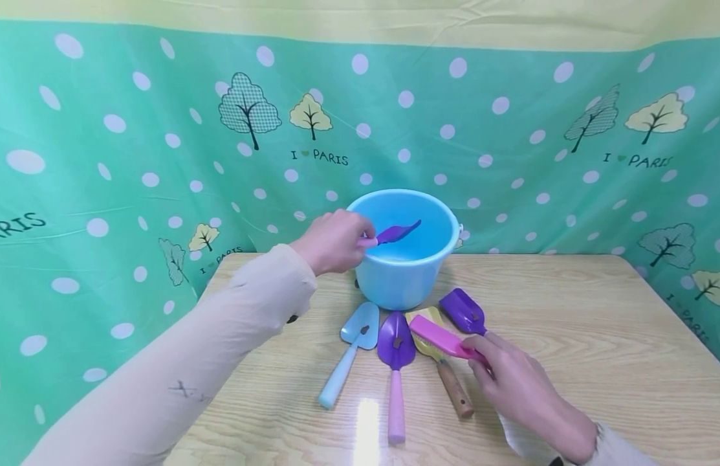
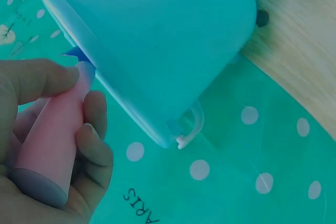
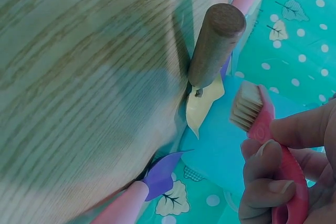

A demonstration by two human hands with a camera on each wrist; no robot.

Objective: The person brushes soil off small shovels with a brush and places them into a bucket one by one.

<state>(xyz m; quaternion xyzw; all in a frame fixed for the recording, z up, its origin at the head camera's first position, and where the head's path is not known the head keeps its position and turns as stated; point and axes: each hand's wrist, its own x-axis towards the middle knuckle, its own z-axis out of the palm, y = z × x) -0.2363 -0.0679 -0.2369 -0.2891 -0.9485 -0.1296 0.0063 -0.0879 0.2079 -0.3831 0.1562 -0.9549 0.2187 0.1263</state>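
My left hand (image 1: 334, 243) grips the pink handle of a small purple trowel (image 1: 399, 232), its blade over the mouth of a light blue bucket (image 1: 402, 281). In the left wrist view, fingers and thumb wrap round that handle (image 2: 55, 129), and the bucket's rim hides most of the blade. A pink brush (image 1: 438, 335) is in my right hand (image 1: 519, 382), held by its handle above a yellow trowel with a wooden handle (image 1: 455, 388). Its pale bristles (image 3: 247, 106) show in the right wrist view. Beside my right hand lies a purple square-bladed shovel (image 1: 464, 312).
Left of the yellow trowel lie a purple trowel with a pink handle (image 1: 396, 349) and a light blue trowel (image 1: 360, 327). Small brown bits sit on several blades. A green dotted curtain (image 1: 162, 162) hangs behind the wooden table (image 1: 598, 323).
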